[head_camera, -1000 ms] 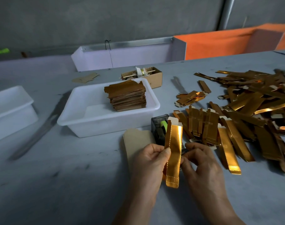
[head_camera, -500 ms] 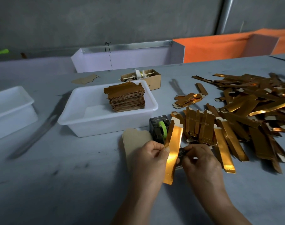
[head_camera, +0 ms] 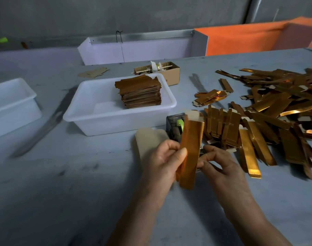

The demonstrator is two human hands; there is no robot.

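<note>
Two hands meet over the grey table, and between them is one flattened gold foil carton, lifted off the surface and leaning slightly right. The left hand grips it, thumb clamped across the lower front, fingers curled behind. The right hand sits curled at the carton's right edge; whether it pinches the carton I cannot tell, that spot is blurred. Just behind is a tape dispenser, then the white tub holding a stack of gold blanks. Loose gold cartons sprawl to the right.
</note>
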